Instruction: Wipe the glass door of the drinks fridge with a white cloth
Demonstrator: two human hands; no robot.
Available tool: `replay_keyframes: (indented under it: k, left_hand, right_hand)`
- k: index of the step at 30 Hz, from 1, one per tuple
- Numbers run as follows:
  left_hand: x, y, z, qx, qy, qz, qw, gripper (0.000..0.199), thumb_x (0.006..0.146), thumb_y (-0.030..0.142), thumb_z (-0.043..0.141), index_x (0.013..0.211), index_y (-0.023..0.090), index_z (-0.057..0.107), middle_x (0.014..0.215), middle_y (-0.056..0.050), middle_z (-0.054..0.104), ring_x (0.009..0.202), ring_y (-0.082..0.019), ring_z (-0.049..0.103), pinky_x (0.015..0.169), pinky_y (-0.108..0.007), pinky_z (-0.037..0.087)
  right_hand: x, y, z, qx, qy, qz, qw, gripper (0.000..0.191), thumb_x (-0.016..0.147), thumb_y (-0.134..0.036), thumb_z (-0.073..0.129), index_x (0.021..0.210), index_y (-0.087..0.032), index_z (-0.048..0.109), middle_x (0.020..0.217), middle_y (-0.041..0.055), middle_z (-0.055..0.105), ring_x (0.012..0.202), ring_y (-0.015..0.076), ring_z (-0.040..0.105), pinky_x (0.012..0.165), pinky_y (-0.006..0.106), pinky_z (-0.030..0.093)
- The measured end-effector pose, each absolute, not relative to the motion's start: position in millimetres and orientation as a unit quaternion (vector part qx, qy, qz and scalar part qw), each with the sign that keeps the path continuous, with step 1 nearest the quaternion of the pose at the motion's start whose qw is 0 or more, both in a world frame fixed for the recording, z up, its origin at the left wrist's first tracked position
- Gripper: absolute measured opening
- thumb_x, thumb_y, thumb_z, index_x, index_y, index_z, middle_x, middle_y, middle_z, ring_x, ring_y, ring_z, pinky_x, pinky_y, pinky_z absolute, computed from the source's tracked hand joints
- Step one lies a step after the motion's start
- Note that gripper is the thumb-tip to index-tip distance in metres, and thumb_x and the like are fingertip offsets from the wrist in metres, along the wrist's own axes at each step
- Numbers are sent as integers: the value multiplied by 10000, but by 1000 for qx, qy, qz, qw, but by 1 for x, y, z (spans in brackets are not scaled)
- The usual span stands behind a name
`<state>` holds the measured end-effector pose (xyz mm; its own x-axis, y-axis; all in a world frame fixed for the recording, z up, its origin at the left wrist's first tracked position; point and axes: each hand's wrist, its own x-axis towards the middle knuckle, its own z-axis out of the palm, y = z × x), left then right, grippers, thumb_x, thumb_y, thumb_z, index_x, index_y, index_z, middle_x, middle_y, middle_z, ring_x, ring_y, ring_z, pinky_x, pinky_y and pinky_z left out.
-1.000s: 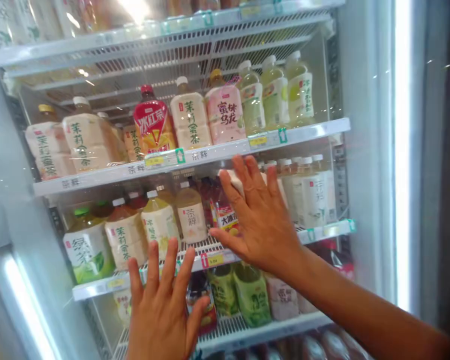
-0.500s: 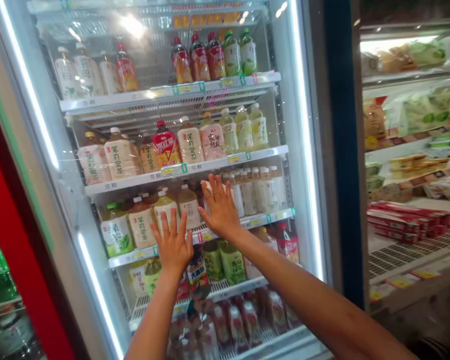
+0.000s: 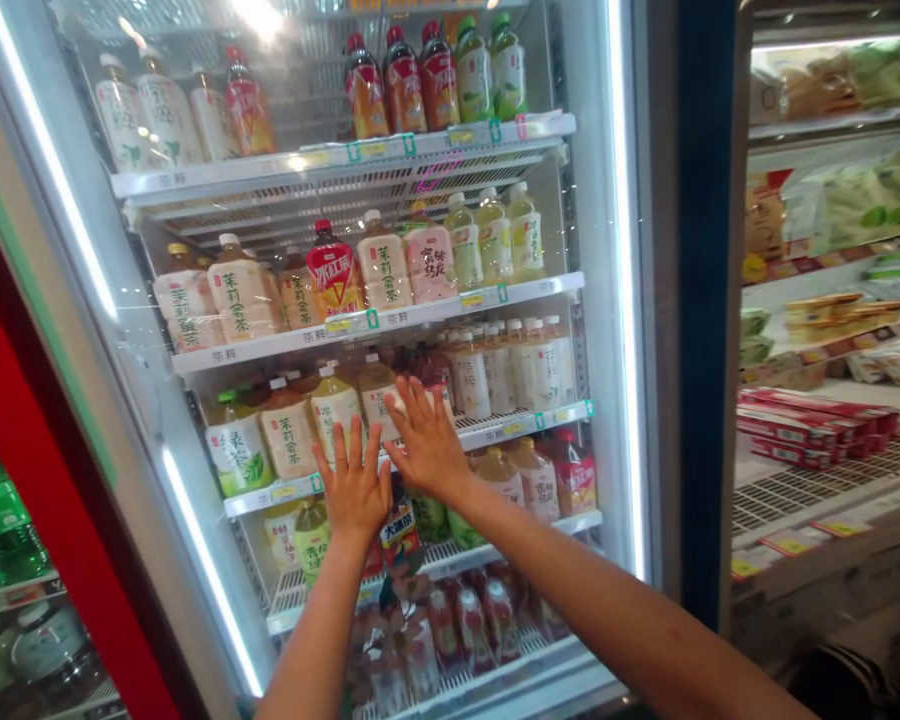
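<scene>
My left hand has its fingers spread, palm toward the glass front of a lit drinks cooler. Close beside it on the right, my right hand is also spread flat, with nothing held. Whether the palms touch the glass cannot be made out. Behind the hands, shelves carry bottled teas: a green-labelled bottle at the left, white-labelled bottles at the right, and a red-labelled bottle one shelf higher. My hands hide part of the third shelf's edge.
A red panel edge and green bottles are at the far left. Beyond a dark post, an open chilled shelf on the right holds red packs above a wire rack.
My right hand has moved slightly left and down, closer to my left hand, which has shifted a little right. The camera view has tilted down slightly, so the upper shelves sit higher.
</scene>
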<state>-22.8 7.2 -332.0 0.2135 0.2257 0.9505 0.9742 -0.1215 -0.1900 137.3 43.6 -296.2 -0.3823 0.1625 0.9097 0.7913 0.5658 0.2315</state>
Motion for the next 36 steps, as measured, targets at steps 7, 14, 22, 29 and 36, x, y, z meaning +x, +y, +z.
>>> replay_keyframes:
  k: [7,14,22,29,36]
  left_hand:
    - [-21,1,-329,-636,-474,-415,446,752,969,287,521,1622,288,148,1685,-100,177,1587,-296,38,1276,-667,67]
    - [6,-11,-324,-657,-455,-388,459,778,964,297,551,1627,262,145,1693,-92,169,1593,-296,17,1289,-621,21]
    - [52,16,-220,-730,-344,-318,498,688,986,426,512,1604,355,219,1702,-26,181,1593,-284,56,1286,-605,-37]
    - [61,36,-220,-704,-366,-339,506,729,979,439,528,1615,308,197,1700,-75,190,1592,-289,85,1289,-612,-8]
    - [60,35,-221,-698,-364,-332,520,713,986,426,510,1615,285,204,1694,-82,200,1594,-279,66,1292,-596,-18]
  right_hand:
    - [171,48,-304,-326,-769,-348,425,753,1032,-496,409,1646,-161,131,1717,125,99,1599,289,-6,1277,599,155]
    - [215,54,-346,-300,-790,-365,391,756,1000,-463,477,1642,-205,173,1702,93,209,1595,277,116,1278,579,193]
    - [333,104,-230,-387,-676,-374,503,774,1044,-518,394,1644,-307,-47,1725,59,-104,1593,340,-34,1241,693,137]
    - [345,96,-320,-270,-778,-418,383,944,955,-747,370,1653,-216,20,1731,88,60,1600,305,28,1276,609,159]
    - [331,108,-197,-395,-660,-362,526,855,1038,-569,353,1616,-252,-192,1725,99,-100,1590,346,-51,1242,697,127]
